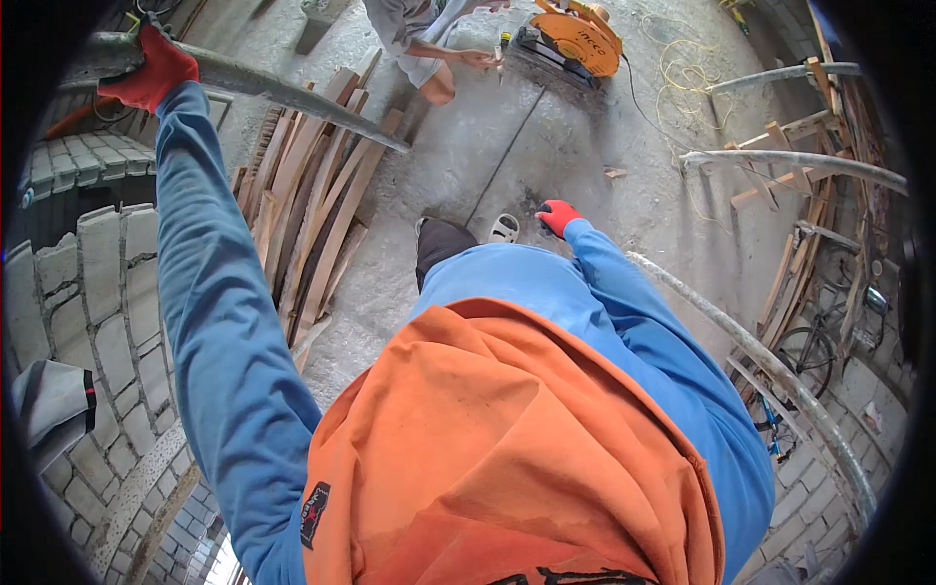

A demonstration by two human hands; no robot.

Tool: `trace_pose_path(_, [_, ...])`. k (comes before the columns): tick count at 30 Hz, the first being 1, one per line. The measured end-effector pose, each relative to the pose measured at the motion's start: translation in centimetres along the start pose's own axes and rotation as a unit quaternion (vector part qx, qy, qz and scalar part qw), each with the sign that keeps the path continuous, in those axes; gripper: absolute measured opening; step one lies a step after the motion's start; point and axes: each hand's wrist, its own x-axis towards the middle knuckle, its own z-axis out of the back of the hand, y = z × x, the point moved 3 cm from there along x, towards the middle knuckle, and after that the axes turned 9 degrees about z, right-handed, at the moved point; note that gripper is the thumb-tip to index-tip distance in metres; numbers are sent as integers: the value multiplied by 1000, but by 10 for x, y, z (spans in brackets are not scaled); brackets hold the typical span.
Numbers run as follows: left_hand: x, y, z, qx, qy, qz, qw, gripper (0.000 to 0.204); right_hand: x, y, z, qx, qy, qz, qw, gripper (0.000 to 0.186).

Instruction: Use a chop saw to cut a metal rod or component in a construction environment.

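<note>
My left hand (159, 70), in a red glove, reaches up to the far left and grips a thick grey pole (312, 102). Dark fingertips show beyond the pole, and the thumb is spread along its near side. My right hand (558, 216), also red-gloved, hangs low in front of my body, close to a light-coloured clog (504, 228) on my foot. Its fingers are curled in; whether anything lies inside them is hidden.
Long wooden boards (322, 195) lie piled left of centre. Ahead, another person (414, 39) crouches, one hand near an orange cut-off saw (570, 44). A yellow cord (687, 73) tangles on the concrete floor. Grey poles (780, 375) and a bicycle (804, 356) stand right; brick walls (88, 283) left.
</note>
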Motion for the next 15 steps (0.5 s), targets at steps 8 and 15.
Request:
trace_pose_path(8, [-4,-6,-3,45,13,32,998,87,29,-27,-14,-51,-40,26,998,41])
trace_pose_path(15, [-2,-1,1,48,10,14,999,84,46,-2,-6,-31,-27,21,999,35])
